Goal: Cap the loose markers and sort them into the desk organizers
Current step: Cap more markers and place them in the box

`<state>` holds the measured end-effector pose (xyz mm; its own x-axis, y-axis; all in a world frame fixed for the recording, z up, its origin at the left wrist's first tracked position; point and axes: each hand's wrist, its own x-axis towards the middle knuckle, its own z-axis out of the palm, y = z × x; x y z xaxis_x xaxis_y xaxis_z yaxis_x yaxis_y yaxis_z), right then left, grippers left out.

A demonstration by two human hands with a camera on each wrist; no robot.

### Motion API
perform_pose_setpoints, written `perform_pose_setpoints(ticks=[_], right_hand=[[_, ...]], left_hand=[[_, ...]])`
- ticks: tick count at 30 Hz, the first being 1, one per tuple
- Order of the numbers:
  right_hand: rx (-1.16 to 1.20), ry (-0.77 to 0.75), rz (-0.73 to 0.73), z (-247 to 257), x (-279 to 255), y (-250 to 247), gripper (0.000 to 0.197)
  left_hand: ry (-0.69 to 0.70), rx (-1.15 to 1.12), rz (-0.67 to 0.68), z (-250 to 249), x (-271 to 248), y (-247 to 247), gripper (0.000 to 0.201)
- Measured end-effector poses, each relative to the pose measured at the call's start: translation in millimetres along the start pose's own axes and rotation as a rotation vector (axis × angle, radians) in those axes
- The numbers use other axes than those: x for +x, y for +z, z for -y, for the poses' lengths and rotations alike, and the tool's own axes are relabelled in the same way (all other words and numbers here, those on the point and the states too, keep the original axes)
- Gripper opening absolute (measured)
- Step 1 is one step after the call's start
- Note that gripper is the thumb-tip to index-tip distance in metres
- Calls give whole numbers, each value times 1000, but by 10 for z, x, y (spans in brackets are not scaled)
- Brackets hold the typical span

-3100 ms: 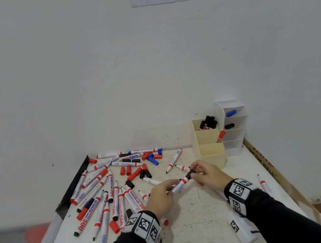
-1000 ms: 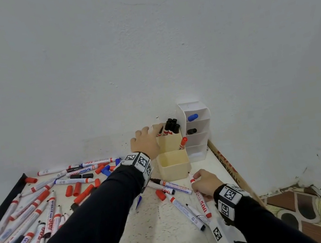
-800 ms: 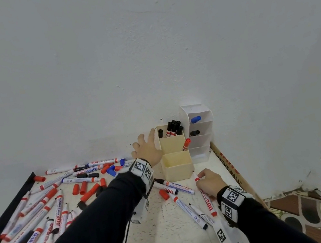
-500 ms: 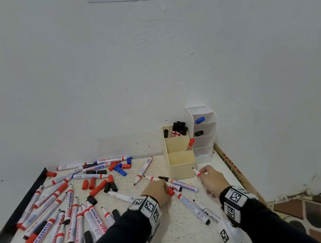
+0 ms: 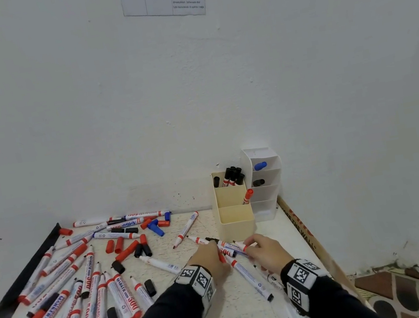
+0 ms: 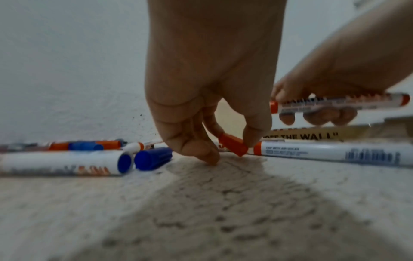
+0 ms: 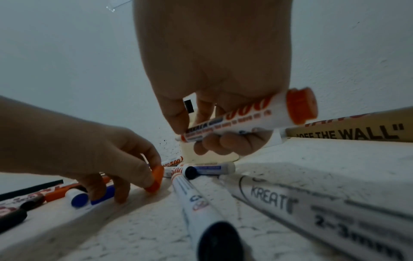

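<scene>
My left hand (image 5: 213, 255) reaches down to the table (image 5: 227, 308) and pinches a loose red cap (image 6: 233, 146) between thumb and fingers; the cap (image 7: 156, 178) still touches the surface. My right hand (image 5: 265, 250) grips a white marker with red ends (image 7: 245, 116), lifted just above the table, right of the left hand. The same marker (image 6: 335, 104) lies level across the curled fingers. The cream organizer (image 5: 237, 223) stands just behind the hands, with black-capped markers (image 5: 233, 175) in its back compartment. Beside it stands the white tiered organizer (image 5: 266, 191).
Several loose markers (image 5: 85, 285) and caps (image 5: 124, 252) lie scattered over the table's left half, more under my hands. A blue cap (image 6: 154, 158) lies left of my left hand. A printed wooden strip (image 5: 303, 232) lines the right edge, a black rim (image 5: 27, 272) the left.
My left hand has come back from the cream organizer to the table and taken the red cap. My right hand has lifted the red marker off the table.
</scene>
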<state>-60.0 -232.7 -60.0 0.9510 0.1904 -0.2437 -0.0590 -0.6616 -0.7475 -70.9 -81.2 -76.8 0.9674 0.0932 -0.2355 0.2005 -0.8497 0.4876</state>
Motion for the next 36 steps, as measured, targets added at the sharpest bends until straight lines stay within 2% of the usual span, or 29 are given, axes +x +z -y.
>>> perform_pose_setpoints(ticks=[4, 7, 12, 15, 20, 24, 29, 33, 36], right_hand=[[-52, -91, -17, -25, 29, 69, 4], [-175, -109, -32, -16, 39, 151, 9], [-275, -156, -74, 109, -45, 213, 9], [-267, -198, -20, 168, -83, 236, 15], [-321, -244, -47, 246, -139, 271, 19], [-333, -267, -12, 249, -180, 278, 17], [-326, -307, 58, 237, -211, 323, 17], [-373, -350, 111, 289, -245, 366, 18], [-368, -420, 81, 336, -322, 407, 17]], left_hand=[[78, -246, -82, 93, -24, -55, 17], [179, -286, -71, 201, -50, -130, 21], [231, -162, -65, 354, -124, -256, 37], [249, -75, -92, 435, -169, -296, 46], [241, 85, -103, 508, -253, -367, 27], [244, 161, -66, 549, -321, -429, 30], [303, 205, -12, 551, -449, -473, 25], [293, 78, 100, 485, -508, -429, 31], [241, -178, 52, 471, -545, -410, 34]])
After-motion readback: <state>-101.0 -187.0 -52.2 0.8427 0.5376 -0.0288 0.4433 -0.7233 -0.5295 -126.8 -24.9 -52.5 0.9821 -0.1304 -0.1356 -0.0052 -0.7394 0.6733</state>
